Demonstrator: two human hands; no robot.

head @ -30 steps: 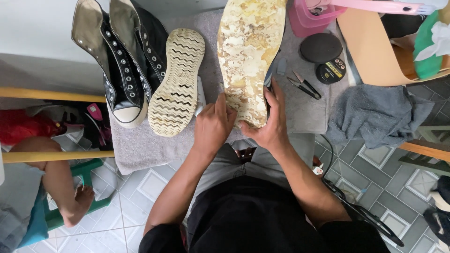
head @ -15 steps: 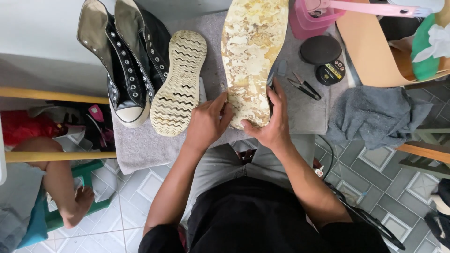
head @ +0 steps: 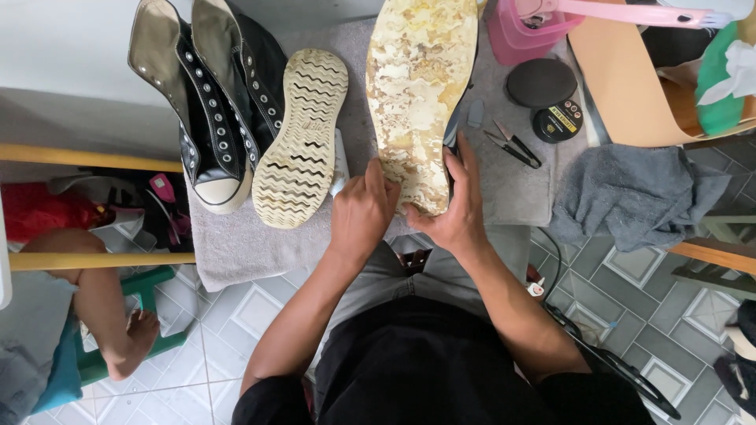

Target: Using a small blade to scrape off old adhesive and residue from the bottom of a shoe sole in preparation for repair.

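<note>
A shoe sole (head: 421,94), large, flat and mottled cream and yellow with worn patches, lies bottom-up on a grey towel (head: 236,244) spread over a work surface, its heel end nearest the person. The left hand (head: 364,211) presses on the heel's left edge, fingers curled down onto it. The right hand (head: 455,206) wraps around the heel's right edge, thumb on the underside face and fingers closed along the side, gripping the sole. Just left of it lies a pale sneaker (head: 301,138), upturned to show its zigzag tread. Further left stand two black high-top shoes (head: 209,102) with white toe caps. To the right, on the towel, sit small scissors (head: 512,144) and a round black tin (head: 557,120). A crumpled grey cloth (head: 630,197) lies further right.
</note>
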